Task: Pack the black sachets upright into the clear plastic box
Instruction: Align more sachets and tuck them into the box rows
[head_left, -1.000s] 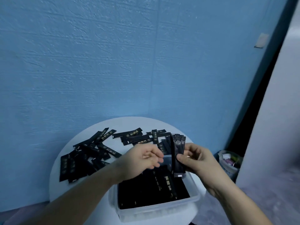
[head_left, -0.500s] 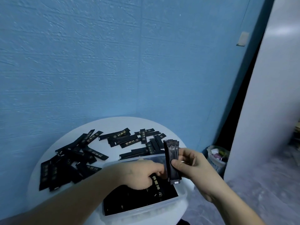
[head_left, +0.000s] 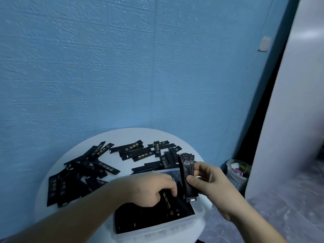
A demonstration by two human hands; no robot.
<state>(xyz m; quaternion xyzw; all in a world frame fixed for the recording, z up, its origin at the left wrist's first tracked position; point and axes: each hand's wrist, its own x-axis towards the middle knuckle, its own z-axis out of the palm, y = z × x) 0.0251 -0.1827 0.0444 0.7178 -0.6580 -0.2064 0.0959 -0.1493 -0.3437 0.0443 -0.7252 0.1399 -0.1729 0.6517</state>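
A person's right hand (head_left: 208, 179) holds a bundle of sachets (head_left: 187, 174) upright above the far right corner of a clear plastic box (head_left: 157, 231), with the thumb across the front at mid-length and the fingers closed behind it, clamping the bundle firmly. These slim stick packs are probably very light, with smooth, slightly glossy film that could slip, and several held together could fan apart. The best place to hold them is likely around the middle of their length, squeezing the flat faces, so the crimped ends stay free to slide down into the box. They look flexible, so a firm pinch should do no harm. The left hand (head_left: 150, 188) reaches into the box with its fingers curled down among the packed sachets (head_left: 149, 216). Whether it grips one or only parts them to make a gap cannot be told from this view. Each sachet is a narrow black strip with small gold printing on one face and ridged, sealed ends. The box is nearly filled with them, forming a dark mass behind its cloudy walls. Many loose sachets (head_left: 84, 171) lie flat and scattered over the left and far side of the round white table (head_left: 133, 137), some overlapping. The box sits at the table's near edge. A blue wall (head_left: 87, 67) rises behind, and a small basket (head_left: 236, 174) stands on the floor to the right.
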